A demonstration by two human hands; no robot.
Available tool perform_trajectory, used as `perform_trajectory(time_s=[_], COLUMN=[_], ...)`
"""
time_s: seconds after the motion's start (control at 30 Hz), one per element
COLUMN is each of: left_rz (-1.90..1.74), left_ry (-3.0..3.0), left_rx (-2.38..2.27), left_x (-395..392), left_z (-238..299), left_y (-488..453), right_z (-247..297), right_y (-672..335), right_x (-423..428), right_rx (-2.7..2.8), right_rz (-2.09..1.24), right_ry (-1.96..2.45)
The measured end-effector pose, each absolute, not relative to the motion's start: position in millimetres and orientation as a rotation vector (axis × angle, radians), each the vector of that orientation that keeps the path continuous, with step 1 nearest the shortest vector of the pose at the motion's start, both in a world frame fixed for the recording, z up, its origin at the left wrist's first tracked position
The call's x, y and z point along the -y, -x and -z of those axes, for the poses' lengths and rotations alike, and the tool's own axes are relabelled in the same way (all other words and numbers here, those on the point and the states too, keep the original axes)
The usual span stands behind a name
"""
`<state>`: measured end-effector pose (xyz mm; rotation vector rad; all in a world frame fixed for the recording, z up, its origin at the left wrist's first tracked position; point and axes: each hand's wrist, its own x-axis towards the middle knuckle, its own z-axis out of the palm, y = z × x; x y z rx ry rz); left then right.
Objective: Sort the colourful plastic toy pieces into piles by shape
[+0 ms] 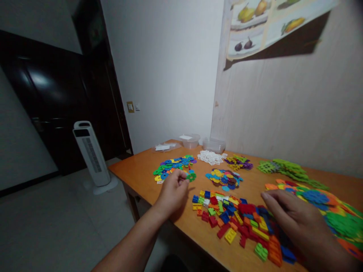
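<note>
My left hand (173,190) is closed in a pinch on a green plastic snowflake disc (191,177), held over the table's left part. Just behind it lies a heap of blue, green, yellow and purple snowflake discs (176,163). My right hand (297,213) hovers at the right edge of a pile of coloured building bricks (227,211), its thumb stretched out and no object showing in it. Its other fingers are mostly hidden behind the thumb. Beside and behind that hand spreads a pile of large flat orange, blue and green pieces (344,223).
On the wooden table (136,166) lie round coloured chips (224,178), white lattice pieces (211,157), yellow and purple pieces (238,162) and green pieces (286,168). Clear plastic containers (214,145) stand at the back. A white tower fan (92,155) stands on the floor, left.
</note>
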<state>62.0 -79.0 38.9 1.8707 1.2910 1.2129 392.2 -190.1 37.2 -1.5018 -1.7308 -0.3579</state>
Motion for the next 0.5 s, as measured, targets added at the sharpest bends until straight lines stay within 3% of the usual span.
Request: perform_trajectory(time_s=[0.17, 0.37, 0.5], left_rz=[-1.018, -0.998, -1.086], left_ry=[-2.019, -2.008, -1.923], left_rx=[-0.852, -0.722, -0.757], left_x=[122, 139, 136], left_z=[-46, -48, -50], left_y=[-140, -189, -186], right_z=[-38, -42, -49], right_y=[-383, -376, -409], right_x=[197, 201, 196], right_rx=[1.771, 1.734, 1.482], right_rz=[0.102, -0.219, -0.047], right_ry=[1.447, 1.459, 1.675])
